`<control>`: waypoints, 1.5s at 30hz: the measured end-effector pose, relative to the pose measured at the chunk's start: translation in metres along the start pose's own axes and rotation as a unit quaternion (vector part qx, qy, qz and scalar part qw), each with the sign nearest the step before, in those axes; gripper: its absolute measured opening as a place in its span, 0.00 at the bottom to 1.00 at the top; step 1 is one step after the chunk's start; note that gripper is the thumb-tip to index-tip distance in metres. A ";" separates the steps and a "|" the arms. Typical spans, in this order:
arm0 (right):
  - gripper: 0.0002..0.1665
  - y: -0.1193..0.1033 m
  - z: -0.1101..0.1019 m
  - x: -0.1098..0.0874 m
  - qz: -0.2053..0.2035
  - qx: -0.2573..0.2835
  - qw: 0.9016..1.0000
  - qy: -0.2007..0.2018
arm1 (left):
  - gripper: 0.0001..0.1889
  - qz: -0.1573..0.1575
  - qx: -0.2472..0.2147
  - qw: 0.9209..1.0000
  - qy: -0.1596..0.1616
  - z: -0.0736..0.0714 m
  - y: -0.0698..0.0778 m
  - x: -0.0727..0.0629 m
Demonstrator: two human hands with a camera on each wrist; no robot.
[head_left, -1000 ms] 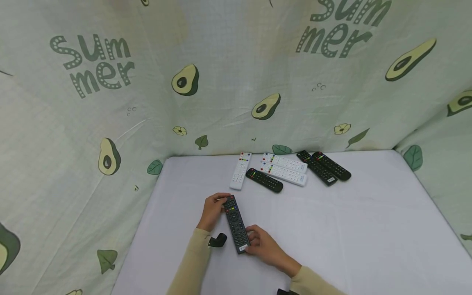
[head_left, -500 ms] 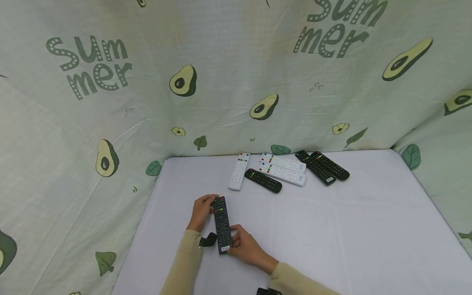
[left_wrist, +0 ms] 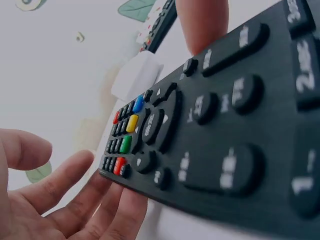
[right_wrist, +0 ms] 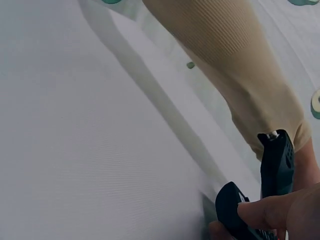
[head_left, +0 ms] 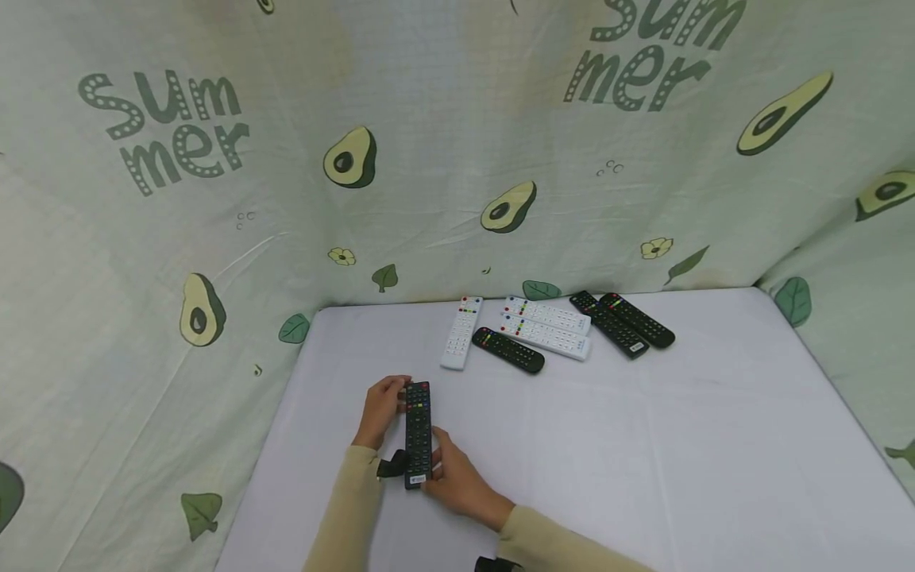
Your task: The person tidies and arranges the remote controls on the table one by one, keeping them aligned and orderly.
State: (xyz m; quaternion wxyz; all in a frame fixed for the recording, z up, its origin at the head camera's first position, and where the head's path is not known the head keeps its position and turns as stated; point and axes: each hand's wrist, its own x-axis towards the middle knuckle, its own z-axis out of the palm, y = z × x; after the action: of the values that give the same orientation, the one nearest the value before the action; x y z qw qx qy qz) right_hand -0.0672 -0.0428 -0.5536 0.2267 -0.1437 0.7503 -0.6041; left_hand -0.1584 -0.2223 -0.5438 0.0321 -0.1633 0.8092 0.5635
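A long black remote control with a white label at its near end stands roughly lengthwise in the head view. My right hand grips its near end from the right. In the right wrist view, the right thumb presses on the remote's end. My left hand is at the far left end. The left wrist view shows the left fingers touching the remote's edge around the coloured buttons, with the left thumb apart from it. Whether the remote touches the table is unclear.
At the back of the white table lie a white remote, a short black remote, two side-by-side white remotes and two black remotes. An avocado-print cloth hangs behind and beside the table.
Both hands have moved left with the black remote, which has turned from slanting to nearly straight up and down in the head view. The remotes at the back keep their places.
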 end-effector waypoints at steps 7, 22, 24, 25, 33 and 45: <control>0.54 -0.003 0.007 0.002 -0.008 -0.046 0.999 0.002 | 0.20 0.002 0.046 0.999 0.001 0.000 0.001 0.000; 0.51 -0.001 0.004 0.002 -0.019 -0.099 0.995 -0.006 | 0.20 0.013 0.101 0.995 0.006 0.008 -0.002 -0.001; 0.50 0.001 -0.001 -0.001 -0.023 -0.097 0.995 -0.001 | 0.20 0.009 0.102 0.995 0.006 0.009 -0.002 -0.002; 0.50 0.002 -0.004 -0.003 -0.024 -0.098 0.995 0.003 | 0.20 0.009 0.103 0.995 0.007 0.009 -0.002 -0.003; 0.41 0.010 -0.053 -0.019 -0.036 -0.088 0.992 0.079 | 0.19 0.038 0.097 0.994 0.022 0.011 0.006 -0.015; 0.32 0.016 -0.139 -0.012 0.019 -0.078 0.964 0.254 | 0.17 0.094 0.069 0.993 0.025 0.047 0.044 -0.034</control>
State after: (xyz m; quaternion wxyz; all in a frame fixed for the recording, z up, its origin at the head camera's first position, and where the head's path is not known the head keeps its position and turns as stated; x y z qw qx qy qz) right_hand -0.1274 0.0839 -0.5442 0.0288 0.0115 0.8307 -0.5559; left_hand -0.1454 -0.1573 -0.5134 -0.0301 -0.0975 0.8585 0.5026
